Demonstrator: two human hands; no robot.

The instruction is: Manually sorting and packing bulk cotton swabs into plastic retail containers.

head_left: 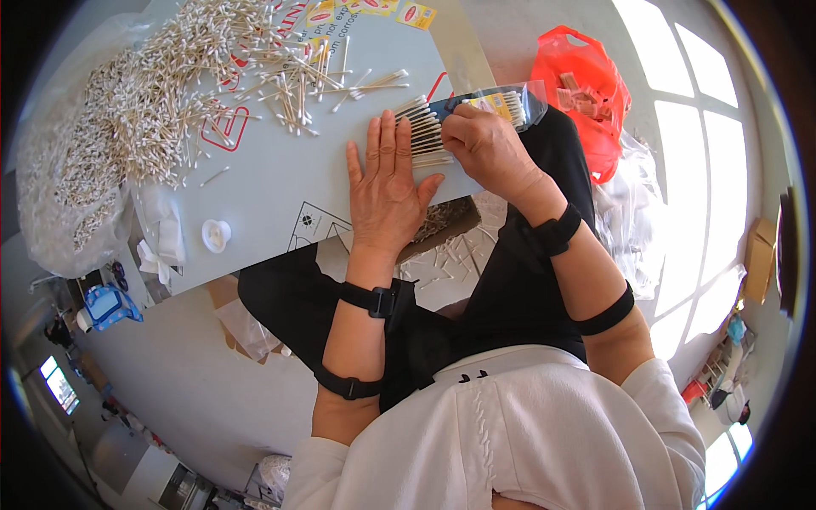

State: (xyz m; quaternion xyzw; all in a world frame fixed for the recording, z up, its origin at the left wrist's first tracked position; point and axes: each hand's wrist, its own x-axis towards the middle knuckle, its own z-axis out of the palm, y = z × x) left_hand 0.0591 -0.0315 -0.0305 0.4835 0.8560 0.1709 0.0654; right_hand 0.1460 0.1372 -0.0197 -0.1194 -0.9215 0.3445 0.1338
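My left hand point(384, 189) lies flat on the grey-white tabletop, fingers stretched out, its edge against a row of cotton swabs point(422, 134) laid side by side. On the other side of that row, my right hand point(495, 155) is closed, its fingers curled down at the edge of a clear plastic bag point(535, 100). Its fingertips are partly hidden. Inside the bag, a yellow card point(491, 105) and swab tips show. At the far left a large heap of loose cotton swabs point(136, 110) spreads across the table, with stray ones trailing toward the middle.
Several yellow cards point(416, 14) lie at the far edge. A small white dish point(216, 235) stands near the table's front left. Under the edge sits a cardboard box point(450, 225) of swabs. To the right, a red plastic bag point(586, 93) holds small packs.
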